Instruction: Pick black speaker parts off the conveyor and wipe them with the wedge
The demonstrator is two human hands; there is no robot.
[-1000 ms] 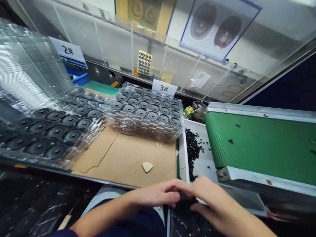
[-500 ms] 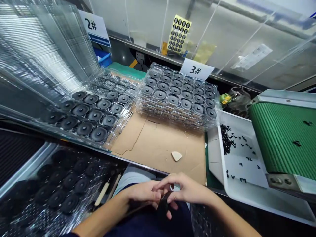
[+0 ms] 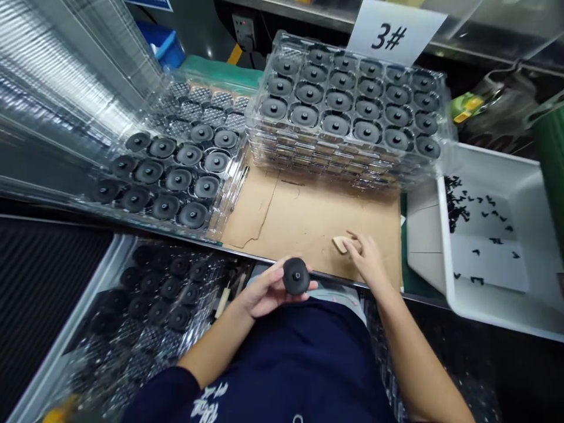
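Note:
My left hand [image 3: 267,294] holds a black round disc-shaped part [image 3: 296,276] with a small raised knob at its centre, knob side up, above my lap. The thumb and fingers grip it at the rim. My right hand [image 3: 363,255] is over the cardboard sheet [image 3: 304,211], fingers stretched and apart, beside a small beige rounded-triangle piece [image 3: 339,244]. Its fingertips reach the edge of that piece; I cannot tell whether they touch it. To the left, a clear blister tray [image 3: 220,223] carries similar black parts in its front cells, while its back cells show bare patterned plastic.
Behind the cardboard stands a stack of filled clear trays [image 3: 352,141] with a "3#" sign [image 3: 392,32]. A white bin [image 3: 445,258] with small black bits is at right. Tall stacked plastic trays [image 3: 79,76] rise at left. Another tray with black parts [image 3: 163,294] sits lower left.
My hands were together on the black part at my lap. Now the left hand alone holds it, raised, and my right hand has moved forward to the beige piece. The view has shifted closer.

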